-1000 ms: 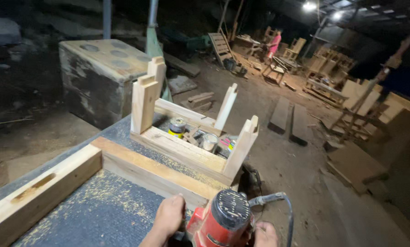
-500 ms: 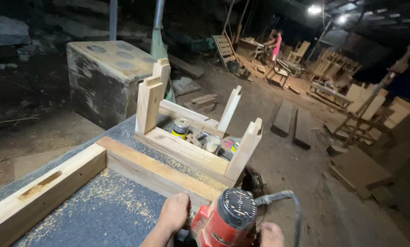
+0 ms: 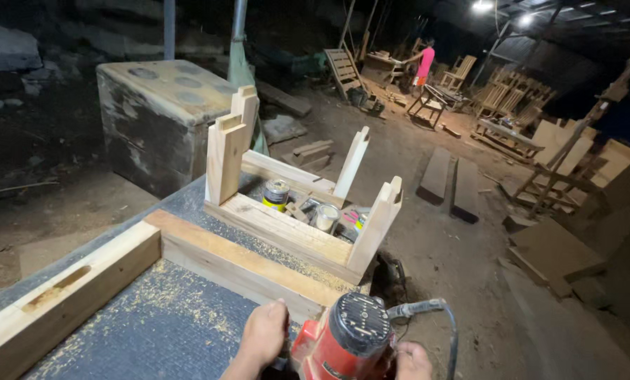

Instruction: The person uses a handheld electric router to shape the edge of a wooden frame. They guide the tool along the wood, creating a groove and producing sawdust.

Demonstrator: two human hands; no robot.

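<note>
Hands on the red router [image 3: 348, 345] at the desk's [image 3: 153, 331] near edge: left hand [image 3: 264, 336] closed round its side handle, right hand [image 3: 412, 360] mostly cropped, grip unclear. Risk, judged: loose cord [image 3: 427, 309] could snag; tool could tip off the timber frame rail [image 3: 244, 267]. Wrists low.

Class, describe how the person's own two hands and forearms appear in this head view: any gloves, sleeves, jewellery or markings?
Both hands are bare. The left hand shows no glove, ring or watch, and the forearm below it has no sleeve. Only a small part of the right hand shows at the frame's bottom edge, also ungloved; its wrist is out of view.
</note>
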